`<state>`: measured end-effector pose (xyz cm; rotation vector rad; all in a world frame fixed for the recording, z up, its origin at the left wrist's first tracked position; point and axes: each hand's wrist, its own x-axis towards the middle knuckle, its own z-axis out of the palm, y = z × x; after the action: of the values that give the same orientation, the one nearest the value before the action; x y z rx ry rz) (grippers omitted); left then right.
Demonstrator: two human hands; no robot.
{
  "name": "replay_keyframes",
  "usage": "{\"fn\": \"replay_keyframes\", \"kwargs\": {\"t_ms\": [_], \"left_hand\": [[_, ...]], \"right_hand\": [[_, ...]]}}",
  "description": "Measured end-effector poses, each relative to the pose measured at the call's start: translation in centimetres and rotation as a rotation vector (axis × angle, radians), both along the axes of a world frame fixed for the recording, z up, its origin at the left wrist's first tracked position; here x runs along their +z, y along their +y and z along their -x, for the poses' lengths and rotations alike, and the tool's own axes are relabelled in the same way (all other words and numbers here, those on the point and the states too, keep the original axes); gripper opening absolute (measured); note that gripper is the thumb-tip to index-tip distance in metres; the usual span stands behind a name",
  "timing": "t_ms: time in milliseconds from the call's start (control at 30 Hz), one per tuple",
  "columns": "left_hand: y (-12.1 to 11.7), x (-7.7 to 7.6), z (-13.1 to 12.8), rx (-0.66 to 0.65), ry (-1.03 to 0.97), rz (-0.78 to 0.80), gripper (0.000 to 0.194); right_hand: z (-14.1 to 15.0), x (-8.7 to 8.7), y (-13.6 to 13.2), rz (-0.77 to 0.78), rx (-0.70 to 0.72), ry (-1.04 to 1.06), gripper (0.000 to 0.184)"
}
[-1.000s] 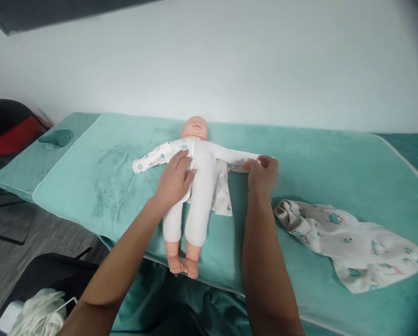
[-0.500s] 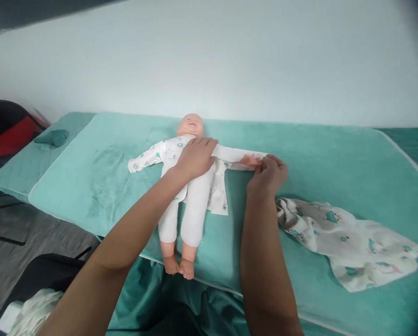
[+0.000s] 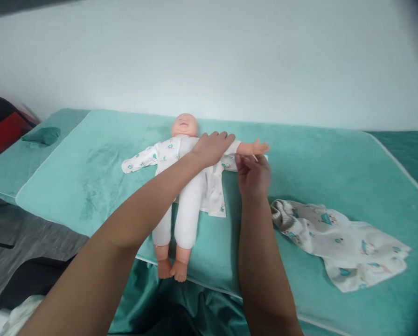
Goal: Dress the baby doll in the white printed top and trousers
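Observation:
A baby doll [image 3: 184, 125] lies face up, in white trousers and a white undergarment. Its arm at the left is inside a printed white shirt [image 3: 167, 151], which hangs open. The other arm [image 3: 247, 148] sticks out to the right, bare from the elbow down. My left hand [image 3: 213, 148] rests over the doll's chest and shoulder on that side, fingers stretched out together. Just below the doll's bare hand, my right hand [image 3: 254, 172] pinches the shirt's loose sleeve [image 3: 230, 163]; part of the sleeve is hidden behind the fingers.
A printed white garment [image 3: 345, 240] with a ribbed end lies to the right on the green padded bed [image 3: 317, 158]. A small green pillow [image 3: 43, 136] is at the far left. Chairs stand at the left, and a white wall runs behind.
The doll's right-side arm has risen and its forearm is now bare, the white sleeve further up. My right hand has shifted left and below it; my left hand has slid towards the shoulder.

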<state>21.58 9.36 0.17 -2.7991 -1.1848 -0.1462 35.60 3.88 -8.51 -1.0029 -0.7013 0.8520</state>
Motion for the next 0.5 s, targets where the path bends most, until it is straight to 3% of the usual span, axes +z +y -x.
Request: {"fn": "replay_keyframes", "kwargs": {"t_ms": [133,233,367,500], "left_hand": [[0.1,1.6,1.6,0.016,-0.030,-0.022,0.045],[-0.3,2.4,2.3,0.010,-0.024,-0.027,0.049],[-1.0,3.1,2.7,-0.023,0.045,-0.043,0.052],[-1.0,3.9,3.3,-0.013,0.091,-0.062,0.052]], "right_hand": [[2.0,-0.3,0.5,0.329,-0.001,-0.582,0.030],[2.8,-0.1,0.5,0.428,0.055,-0.903,0.029],[2.8,0.5,0.3,0.438,0.076,-0.880,0.020],[1.5,0.7,0.3,0.334,-0.009,-0.523,0.026]]}}
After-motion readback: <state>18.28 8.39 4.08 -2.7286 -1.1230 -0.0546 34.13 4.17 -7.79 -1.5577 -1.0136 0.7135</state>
